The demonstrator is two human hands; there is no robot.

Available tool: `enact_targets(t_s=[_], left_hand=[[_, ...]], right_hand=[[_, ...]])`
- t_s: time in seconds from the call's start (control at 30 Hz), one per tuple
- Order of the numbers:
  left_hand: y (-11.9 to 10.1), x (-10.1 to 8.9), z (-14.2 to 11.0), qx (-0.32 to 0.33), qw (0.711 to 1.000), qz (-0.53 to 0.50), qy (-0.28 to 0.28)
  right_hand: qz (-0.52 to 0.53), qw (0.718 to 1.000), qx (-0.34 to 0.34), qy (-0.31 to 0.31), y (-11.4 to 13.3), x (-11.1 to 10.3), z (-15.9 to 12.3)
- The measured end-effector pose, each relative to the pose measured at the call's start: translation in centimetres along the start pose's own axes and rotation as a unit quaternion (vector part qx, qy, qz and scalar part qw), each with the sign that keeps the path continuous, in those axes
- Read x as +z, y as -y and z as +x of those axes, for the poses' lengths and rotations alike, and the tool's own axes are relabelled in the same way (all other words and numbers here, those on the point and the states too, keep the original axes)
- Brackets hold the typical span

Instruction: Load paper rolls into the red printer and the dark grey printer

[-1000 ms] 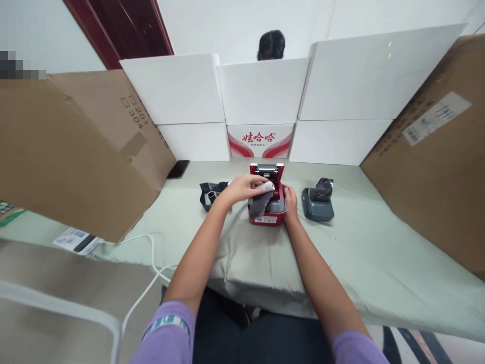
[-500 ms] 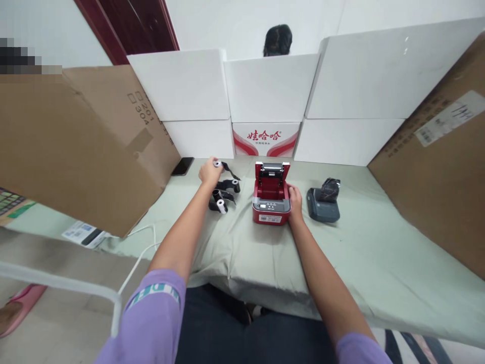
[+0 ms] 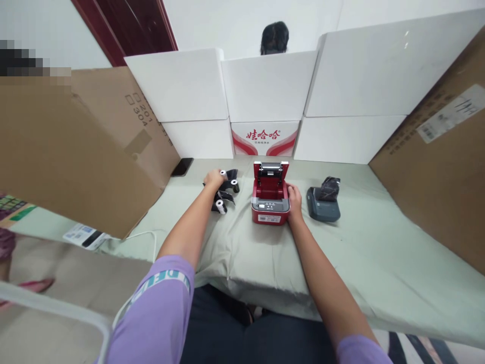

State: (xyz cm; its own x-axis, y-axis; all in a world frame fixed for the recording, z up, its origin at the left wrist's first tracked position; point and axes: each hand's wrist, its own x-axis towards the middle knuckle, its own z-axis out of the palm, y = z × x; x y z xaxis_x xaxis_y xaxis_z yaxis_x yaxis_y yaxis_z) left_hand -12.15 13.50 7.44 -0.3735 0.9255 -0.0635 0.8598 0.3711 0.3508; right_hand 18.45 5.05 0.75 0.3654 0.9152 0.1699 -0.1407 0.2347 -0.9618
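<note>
My left hand (image 3: 214, 178) is closed around a small roll of paper (image 3: 223, 175) with a white end and a dark loose tail. Beside and below it lie several similar rolls, among them a black one (image 3: 235, 186) and one with a white end (image 3: 221, 206). A red label printer (image 3: 271, 205) stands in front of me with its lid raised. My right hand (image 3: 294, 202) grips the printer's right side, its fingers partly hidden behind the casing. To its right sits a dark grey device (image 3: 324, 206) with a crumpled black sheet (image 3: 330, 189) on top.
White boxes (image 3: 271, 86) form a wall behind the table, and a person's head (image 3: 275, 38) shows above them. Cardboard panels (image 3: 94, 136) flank the table (image 3: 364, 263). A black phone (image 3: 182, 167) lies at the back left. A white cable (image 3: 154, 237) hangs near my left arm.
My left hand has moved slightly right and down with the roll, closer to the other rolls. My right hand and the printer stay in place. A person's foot at lower left has shifted.
</note>
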Motion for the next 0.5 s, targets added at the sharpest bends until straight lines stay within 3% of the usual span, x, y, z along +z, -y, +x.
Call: enact_targets(t_s=[0.23, 0.33, 0.43, 0.5], left_hand=[[-0.7, -2.0, -0.9, 0.005, 1.0, -0.014, 0.011], [-0.9, -2.7, -3.3, 0.006, 0.99, -0.116, -0.084], [-0.8, -2.1, -7.2, 0.004, 0.944, -0.249, -0.215], [-0.8, -1.3, -9.8, 0.025, 0.911, -0.311, -0.269]], right_hand=[[0.004, 1.0, -0.003, 0.006, -0.6, -0.1, 0.4], [0.004, 1.0, -0.006, 0.002, -0.6, 0.0, 0.4], [0.004, 1.0, -0.01, -0.001, -0.6, 0.0, 0.4], [0.003, 1.0, -0.012, -0.002, -0.6, 0.0, 0.4]])
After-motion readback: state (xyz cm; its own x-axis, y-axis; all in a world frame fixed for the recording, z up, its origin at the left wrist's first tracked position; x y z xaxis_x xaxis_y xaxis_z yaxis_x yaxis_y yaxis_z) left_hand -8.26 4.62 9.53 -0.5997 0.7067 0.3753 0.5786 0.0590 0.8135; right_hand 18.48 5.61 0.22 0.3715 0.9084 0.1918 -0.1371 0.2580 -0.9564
